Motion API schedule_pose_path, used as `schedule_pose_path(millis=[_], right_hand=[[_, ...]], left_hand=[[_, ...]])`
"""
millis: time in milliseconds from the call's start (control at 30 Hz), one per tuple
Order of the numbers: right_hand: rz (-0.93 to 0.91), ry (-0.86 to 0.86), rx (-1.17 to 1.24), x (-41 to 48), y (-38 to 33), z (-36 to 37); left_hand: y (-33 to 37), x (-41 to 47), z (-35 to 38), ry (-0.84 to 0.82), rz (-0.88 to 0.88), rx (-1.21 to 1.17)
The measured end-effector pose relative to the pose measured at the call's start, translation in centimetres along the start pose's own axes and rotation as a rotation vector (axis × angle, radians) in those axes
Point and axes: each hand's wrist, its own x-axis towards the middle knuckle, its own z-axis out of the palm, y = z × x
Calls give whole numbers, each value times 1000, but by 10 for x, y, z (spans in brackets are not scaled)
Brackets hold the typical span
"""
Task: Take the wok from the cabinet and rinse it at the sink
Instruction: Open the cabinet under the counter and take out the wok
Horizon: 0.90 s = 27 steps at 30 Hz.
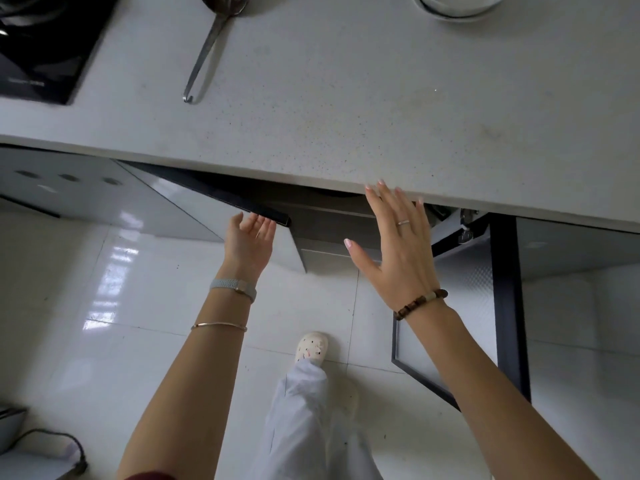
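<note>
Left hand (247, 237) at cabinet door (180, 206) edge, right hand (398, 247) by counter (346, 133) edge — grips open.

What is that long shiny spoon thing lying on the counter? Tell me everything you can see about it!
It is a long-handled metal spoon, silver-grey and shiny. Its thin, straight handle ends in a little hook nearest the counter's front edge. The bowl looks darker and is partly cut off at the picture's top. It lies flat on the pale speckled countertop, just right of the black cooktop. Only the countertop touches it.
</note>
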Motion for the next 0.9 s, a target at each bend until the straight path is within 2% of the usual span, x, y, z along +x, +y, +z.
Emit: schedule_pose_path(millis=[233, 533, 900], right_hand=[[-62, -56, 20, -46, -28, -3], [-122, -125, -13, -64, -77, 8], [-139, -85, 19, -27, -193, 57]], left_hand=[[15, -39, -60, 64, 83, 11], [63, -58, -125, 178, 155, 232], [166, -83, -211, 152, 172, 586]])
